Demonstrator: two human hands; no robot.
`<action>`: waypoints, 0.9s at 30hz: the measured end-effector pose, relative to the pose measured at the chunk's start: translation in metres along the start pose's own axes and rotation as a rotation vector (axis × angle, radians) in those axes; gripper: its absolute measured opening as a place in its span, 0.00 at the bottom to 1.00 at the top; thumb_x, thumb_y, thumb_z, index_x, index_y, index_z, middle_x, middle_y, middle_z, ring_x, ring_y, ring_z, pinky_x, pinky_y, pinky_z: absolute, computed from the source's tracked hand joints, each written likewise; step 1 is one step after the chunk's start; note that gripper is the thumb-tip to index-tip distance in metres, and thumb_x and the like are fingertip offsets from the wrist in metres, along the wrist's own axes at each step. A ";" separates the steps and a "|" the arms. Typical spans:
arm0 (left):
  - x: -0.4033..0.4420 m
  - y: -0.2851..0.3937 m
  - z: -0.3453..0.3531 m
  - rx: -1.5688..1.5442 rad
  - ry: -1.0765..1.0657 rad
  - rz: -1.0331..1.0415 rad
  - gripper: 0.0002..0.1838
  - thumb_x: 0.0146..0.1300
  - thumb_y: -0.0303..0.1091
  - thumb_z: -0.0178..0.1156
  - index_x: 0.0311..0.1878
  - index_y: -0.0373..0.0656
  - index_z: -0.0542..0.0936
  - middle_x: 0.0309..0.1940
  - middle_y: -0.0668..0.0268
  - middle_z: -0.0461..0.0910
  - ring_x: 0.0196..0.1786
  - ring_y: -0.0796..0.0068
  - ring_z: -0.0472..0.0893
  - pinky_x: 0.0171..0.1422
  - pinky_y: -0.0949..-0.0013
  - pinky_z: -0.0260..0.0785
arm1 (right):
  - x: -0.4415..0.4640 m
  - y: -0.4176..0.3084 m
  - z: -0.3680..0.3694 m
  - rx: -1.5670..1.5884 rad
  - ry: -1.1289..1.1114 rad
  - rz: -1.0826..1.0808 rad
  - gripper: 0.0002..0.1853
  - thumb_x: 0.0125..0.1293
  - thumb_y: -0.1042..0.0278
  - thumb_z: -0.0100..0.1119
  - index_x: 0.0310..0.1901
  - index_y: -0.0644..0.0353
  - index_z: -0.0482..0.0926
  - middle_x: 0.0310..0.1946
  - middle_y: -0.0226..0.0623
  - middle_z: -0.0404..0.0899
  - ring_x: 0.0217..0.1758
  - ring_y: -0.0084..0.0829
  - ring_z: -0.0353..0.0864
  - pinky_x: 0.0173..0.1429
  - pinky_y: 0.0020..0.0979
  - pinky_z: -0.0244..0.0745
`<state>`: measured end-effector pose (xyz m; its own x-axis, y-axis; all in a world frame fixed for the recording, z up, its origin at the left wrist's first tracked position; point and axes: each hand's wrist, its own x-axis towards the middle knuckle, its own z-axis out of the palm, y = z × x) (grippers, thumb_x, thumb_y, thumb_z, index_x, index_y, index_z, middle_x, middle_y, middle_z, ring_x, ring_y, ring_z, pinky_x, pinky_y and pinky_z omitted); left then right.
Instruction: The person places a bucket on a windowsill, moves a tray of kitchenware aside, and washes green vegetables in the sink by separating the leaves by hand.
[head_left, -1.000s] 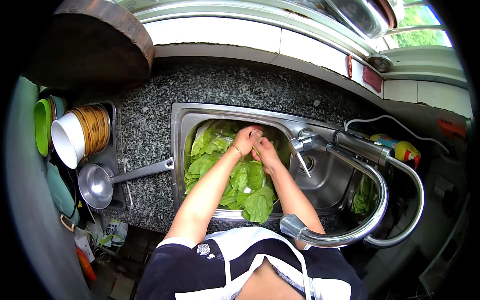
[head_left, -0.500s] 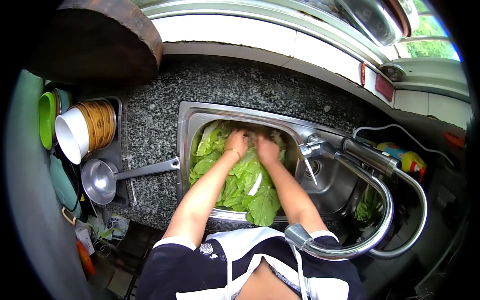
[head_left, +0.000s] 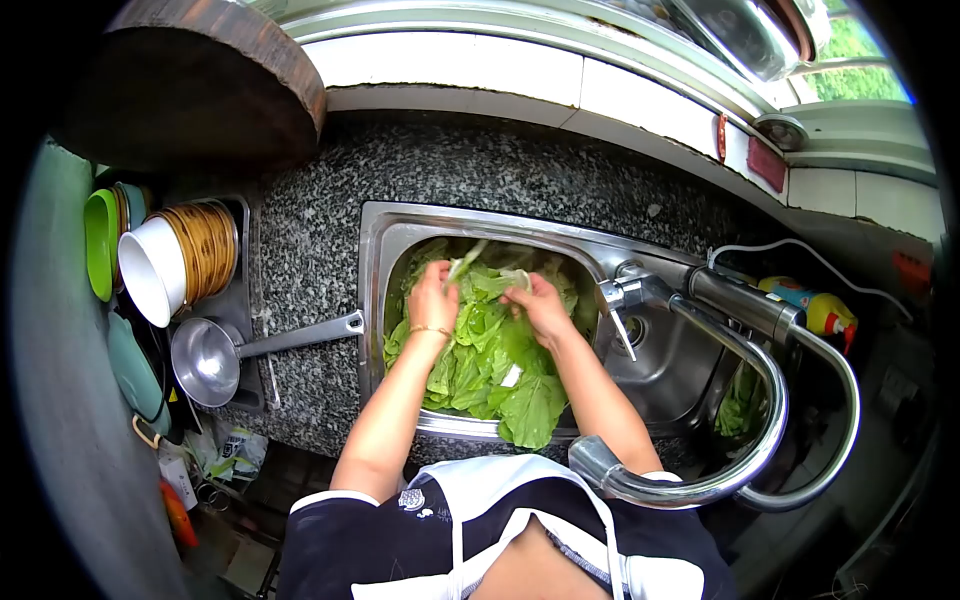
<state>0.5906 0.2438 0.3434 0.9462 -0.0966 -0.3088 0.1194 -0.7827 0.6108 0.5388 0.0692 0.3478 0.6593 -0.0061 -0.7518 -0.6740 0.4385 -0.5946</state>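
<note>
A person's left hand (head_left: 434, 300), at the steel sink's (head_left: 373, 280) eleven o'clock, grasps a pale stalk (head_left: 466, 262); the right hand (head_left: 542, 305), toward one o'clock, pinches a pale stem (head_left: 517, 281) above leafy greens (head_left: 480, 360) heaped inside the basin.

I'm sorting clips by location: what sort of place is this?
A kitchen, probably a home one: there's a metal sink holding leafy greens, a long-handled metal dipper and a white bowl.
</note>
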 end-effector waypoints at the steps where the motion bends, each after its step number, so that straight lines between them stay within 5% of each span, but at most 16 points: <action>1: -0.009 0.011 -0.001 -0.084 0.022 0.036 0.17 0.47 0.26 0.61 0.43 0.39 0.72 0.33 0.58 0.79 0.36 0.63 0.79 0.40 0.63 0.71 | -0.003 0.005 0.008 0.006 0.004 0.001 0.06 0.58 0.75 0.55 0.38 0.60 0.72 0.32 0.29 0.76 0.33 0.24 0.74 0.37 0.25 0.69; 7: -0.045 0.046 0.027 -0.116 0.022 0.229 0.23 0.48 0.30 0.62 0.48 0.36 0.69 0.39 0.52 0.76 0.39 0.61 0.78 0.42 0.64 0.70 | 0.000 0.034 0.018 0.341 0.130 -0.037 0.10 0.58 0.72 0.56 0.42 0.61 0.73 0.34 0.30 0.77 0.36 0.23 0.74 0.45 0.26 0.68; 9: -0.044 0.054 0.023 -0.118 0.040 0.247 0.24 0.50 0.31 0.61 0.50 0.36 0.68 0.40 0.51 0.76 0.40 0.59 0.78 0.42 0.64 0.70 | 0.001 0.036 0.009 0.378 0.154 -0.053 0.09 0.58 0.72 0.54 0.41 0.60 0.73 0.33 0.29 0.77 0.33 0.21 0.73 0.36 0.23 0.68; 11: -0.034 0.061 0.016 -0.466 -0.280 -0.243 0.23 0.53 0.32 0.59 0.52 0.36 0.67 0.38 0.52 0.76 0.39 0.59 0.78 0.43 0.64 0.69 | -0.001 0.035 0.000 0.282 0.039 0.004 0.09 0.59 0.72 0.52 0.42 0.60 0.72 0.33 0.30 0.76 0.31 0.20 0.72 0.28 0.21 0.67; 13: -0.027 0.028 0.042 -0.278 -0.249 -0.104 0.20 0.56 0.32 0.56 0.52 0.36 0.68 0.36 0.54 0.78 0.38 0.61 0.78 0.43 0.65 0.69 | -0.004 0.023 0.002 0.235 0.119 0.048 0.09 0.59 0.72 0.53 0.41 0.60 0.74 0.31 0.29 0.77 0.26 0.18 0.70 0.24 0.20 0.64; 17: 0.004 0.024 0.044 -0.349 -0.203 -0.024 0.12 0.60 0.32 0.48 0.45 0.42 0.74 0.31 0.51 0.78 0.37 0.53 0.78 0.41 0.58 0.68 | 0.018 0.025 -0.028 -0.209 0.289 -0.050 0.11 0.55 0.73 0.59 0.42 0.63 0.76 0.31 0.30 0.78 0.33 0.23 0.74 0.37 0.27 0.69; 20: 0.031 0.046 0.033 0.133 -0.196 -0.068 0.12 0.61 0.35 0.46 0.39 0.39 0.76 0.32 0.51 0.79 0.37 0.50 0.78 0.40 0.56 0.70 | 0.044 0.032 -0.045 -0.339 0.440 -0.186 0.12 0.55 0.70 0.59 0.40 0.65 0.75 0.30 0.37 0.79 0.30 0.31 0.76 0.38 0.30 0.70; 22: 0.036 0.048 0.049 0.255 -0.342 -0.051 0.13 0.61 0.37 0.45 0.39 0.40 0.76 0.33 0.50 0.78 0.38 0.50 0.78 0.42 0.54 0.70 | 0.051 0.029 -0.036 -0.867 0.547 -0.210 0.13 0.55 0.67 0.57 0.40 0.65 0.74 0.32 0.48 0.78 0.34 0.43 0.77 0.41 0.36 0.70; 23: 0.039 0.044 0.059 0.380 -0.485 -0.032 0.14 0.61 0.39 0.44 0.39 0.41 0.75 0.34 0.49 0.78 0.40 0.50 0.78 0.45 0.53 0.69 | 0.049 0.029 -0.028 -0.987 0.513 -0.135 0.14 0.56 0.64 0.54 0.41 0.63 0.73 0.34 0.54 0.77 0.38 0.51 0.75 0.43 0.41 0.69; 25: 0.045 0.016 0.085 0.413 -0.537 0.146 0.16 0.61 0.39 0.41 0.45 0.43 0.74 0.36 0.50 0.78 0.41 0.51 0.78 0.45 0.53 0.70 | 0.039 0.018 -0.018 -1.262 0.309 -0.125 0.14 0.57 0.64 0.50 0.44 0.61 0.72 0.35 0.51 0.78 0.40 0.51 0.76 0.43 0.42 0.71; 27: 0.053 -0.007 0.085 0.551 -0.623 0.238 0.17 0.61 0.38 0.41 0.50 0.46 0.72 0.37 0.52 0.79 0.41 0.51 0.78 0.46 0.53 0.70 | 0.060 0.036 -0.050 -1.223 0.339 -0.144 0.14 0.58 0.65 0.48 0.45 0.59 0.71 0.36 0.51 0.77 0.40 0.50 0.76 0.43 0.42 0.72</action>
<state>0.6143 0.1916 0.2612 0.5712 -0.4887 -0.6595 -0.3764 -0.8699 0.3187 0.5374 0.0400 0.2668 0.7555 -0.2920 -0.5864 -0.5894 -0.6938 -0.4138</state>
